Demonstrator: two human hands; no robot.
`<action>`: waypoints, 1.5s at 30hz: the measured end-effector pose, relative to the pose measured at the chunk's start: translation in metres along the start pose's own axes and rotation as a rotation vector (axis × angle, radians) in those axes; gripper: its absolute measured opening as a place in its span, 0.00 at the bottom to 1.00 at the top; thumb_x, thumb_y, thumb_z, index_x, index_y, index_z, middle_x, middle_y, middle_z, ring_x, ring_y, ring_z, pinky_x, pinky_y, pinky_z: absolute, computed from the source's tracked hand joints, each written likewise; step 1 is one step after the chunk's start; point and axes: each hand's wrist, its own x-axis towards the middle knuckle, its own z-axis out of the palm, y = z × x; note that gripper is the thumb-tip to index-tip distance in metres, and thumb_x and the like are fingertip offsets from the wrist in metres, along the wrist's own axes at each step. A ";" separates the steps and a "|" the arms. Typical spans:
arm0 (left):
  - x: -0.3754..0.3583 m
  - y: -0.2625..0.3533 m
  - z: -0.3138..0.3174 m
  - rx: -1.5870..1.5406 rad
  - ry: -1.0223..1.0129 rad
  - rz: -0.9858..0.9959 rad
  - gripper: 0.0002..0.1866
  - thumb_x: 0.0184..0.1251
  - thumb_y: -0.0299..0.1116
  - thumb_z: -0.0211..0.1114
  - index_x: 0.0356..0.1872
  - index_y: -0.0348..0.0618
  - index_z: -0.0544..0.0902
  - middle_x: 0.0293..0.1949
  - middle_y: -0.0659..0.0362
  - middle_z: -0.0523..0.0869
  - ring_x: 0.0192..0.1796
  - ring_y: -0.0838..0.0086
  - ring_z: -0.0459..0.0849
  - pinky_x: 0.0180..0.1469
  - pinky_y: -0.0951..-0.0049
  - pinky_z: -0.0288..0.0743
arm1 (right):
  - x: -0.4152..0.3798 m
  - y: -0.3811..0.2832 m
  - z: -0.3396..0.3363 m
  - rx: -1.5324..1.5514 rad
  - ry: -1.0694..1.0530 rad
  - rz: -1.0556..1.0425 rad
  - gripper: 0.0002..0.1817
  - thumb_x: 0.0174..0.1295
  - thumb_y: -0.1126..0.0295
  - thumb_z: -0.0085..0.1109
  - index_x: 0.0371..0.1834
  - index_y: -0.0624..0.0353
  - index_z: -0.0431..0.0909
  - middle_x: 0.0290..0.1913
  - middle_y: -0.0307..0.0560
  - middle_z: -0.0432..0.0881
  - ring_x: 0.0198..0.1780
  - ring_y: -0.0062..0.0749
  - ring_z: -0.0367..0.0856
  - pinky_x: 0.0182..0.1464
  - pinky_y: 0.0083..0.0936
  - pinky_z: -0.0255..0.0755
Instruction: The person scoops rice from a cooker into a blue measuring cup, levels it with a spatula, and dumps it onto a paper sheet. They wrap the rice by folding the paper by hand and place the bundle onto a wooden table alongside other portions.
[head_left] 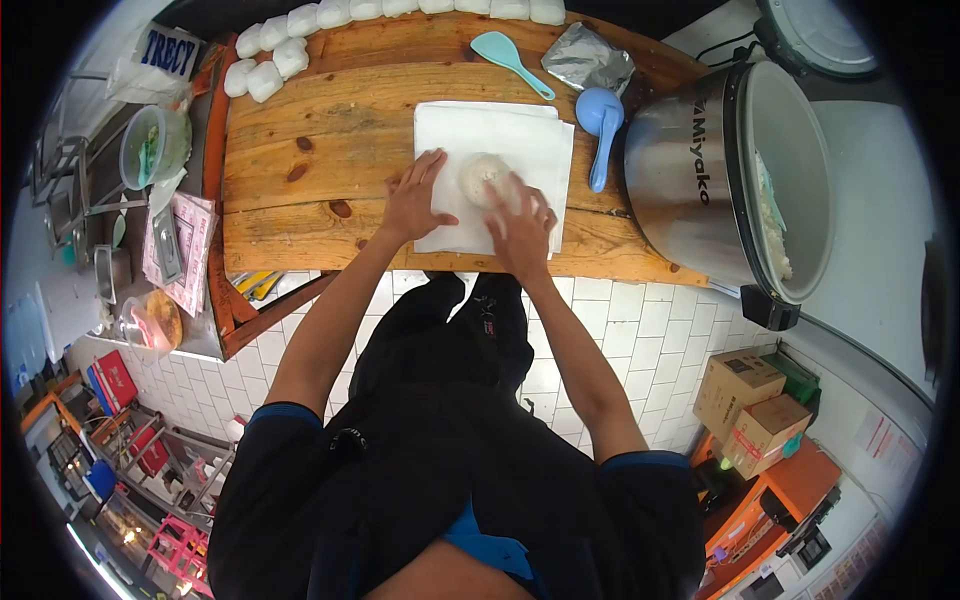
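Note:
A rounded mound of white rice (pixel 483 178) sits on a stack of white paper sheets (pixel 540 130) on the wooden table (pixel 330 130). My right hand (pixel 522 228) touches the mound's lower right side, its fingers apart and slightly blurred. Flat on the left edge of the paper lies my left hand (pixel 415 200), fingers spread and thumb pointing toward the mound, holding nothing. Beyond the paper are a turquoise paddle (pixel 505 58), a blue scoop (pixel 600 120) and a crumpled silver foil piece (pixel 588 60).
A large Miyako rice cooker (pixel 690 170) stands open at the right, with rice inside. White wrapped packets (pixel 265 80) line the table's back and left edge. On the left counter are a plastic tub (pixel 155 147) and pink printed papers (pixel 190 240). Cardboard boxes (pixel 740 390) sit lower right.

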 end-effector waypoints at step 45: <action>-0.043 -0.014 0.023 -0.252 0.242 0.239 0.12 0.67 0.35 0.67 0.49 0.48 0.88 0.47 0.58 0.89 0.49 0.65 0.84 0.53 0.63 0.69 | -0.024 0.093 -0.014 0.882 0.010 0.252 0.12 0.68 0.63 0.64 0.44 0.60 0.88 0.60 0.49 0.83 0.49 0.34 0.84 0.55 0.28 0.74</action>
